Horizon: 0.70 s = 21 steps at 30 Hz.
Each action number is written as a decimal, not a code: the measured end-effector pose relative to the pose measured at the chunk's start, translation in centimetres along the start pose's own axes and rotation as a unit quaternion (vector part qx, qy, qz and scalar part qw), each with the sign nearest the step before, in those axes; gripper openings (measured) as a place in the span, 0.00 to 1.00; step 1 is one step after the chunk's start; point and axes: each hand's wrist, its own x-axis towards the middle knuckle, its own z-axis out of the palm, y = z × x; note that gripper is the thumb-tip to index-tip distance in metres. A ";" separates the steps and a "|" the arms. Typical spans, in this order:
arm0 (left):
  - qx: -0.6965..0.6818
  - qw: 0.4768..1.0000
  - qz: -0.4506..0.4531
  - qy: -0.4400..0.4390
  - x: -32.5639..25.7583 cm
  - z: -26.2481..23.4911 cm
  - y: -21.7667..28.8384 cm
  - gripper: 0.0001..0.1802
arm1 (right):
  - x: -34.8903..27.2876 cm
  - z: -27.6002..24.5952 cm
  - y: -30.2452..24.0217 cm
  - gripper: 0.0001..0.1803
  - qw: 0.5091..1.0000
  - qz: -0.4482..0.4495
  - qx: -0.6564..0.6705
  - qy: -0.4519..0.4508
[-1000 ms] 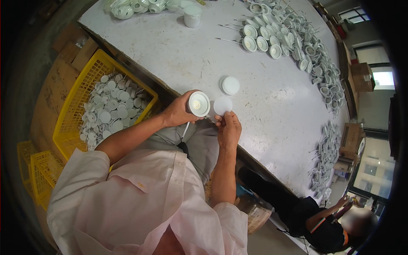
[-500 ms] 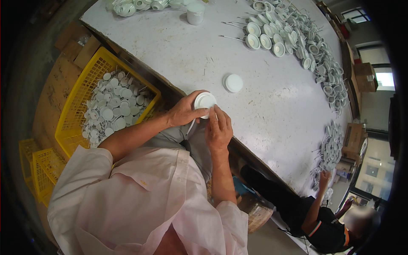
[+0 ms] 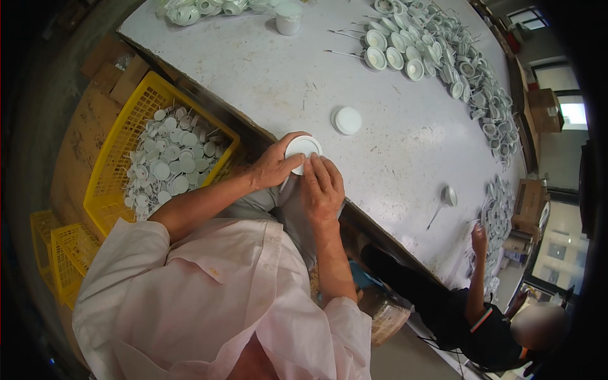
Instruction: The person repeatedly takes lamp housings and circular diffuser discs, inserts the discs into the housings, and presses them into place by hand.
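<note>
Over the table's near edge, my left hand (image 3: 273, 166) is closed round the rim of a round white downlight (image 3: 303, 145), its pale face turned up. My right hand (image 3: 323, 190) presses its fingertips and thumb against the near side of the same downlight. Below it a white wire hangs down, partly hidden by my hands. Just beyond, a few round white covers (image 3: 348, 120) lie overlapped on the white table (image 3: 380, 164).
A yellow crate (image 3: 104, 183) of white discs with wires (image 3: 171, 155) stands at left. Downlights (image 3: 415, 54) are heaped along the far right; one wired downlight (image 3: 449, 196) lies apart. A white tub (image 3: 289, 19) stands at the back. A co-worker's hand (image 3: 479, 240) is at right.
The downlight in my hands has shifted slightly left and tilted. A single wired downlight now lies on the table near the co-worker, whose hand has moved up and left.
</note>
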 end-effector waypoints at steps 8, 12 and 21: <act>0.048 0.999 0.011 0.009 0.4 0.5 -0.2 0.22 | -0.1 -0.2 0.2 0.22 0.999 -0.013 -0.042 0.002; 0.022 1.000 0.003 0.008 0.4 0.9 0.0 0.22 | -0.3 -0.4 0.2 0.23 0.998 -0.014 -0.053 0.011; 0.014 1.000 0.000 0.011 -0.1 1.0 0.5 0.22 | -0.5 -0.7 -0.3 0.24 0.998 -0.003 -0.056 0.001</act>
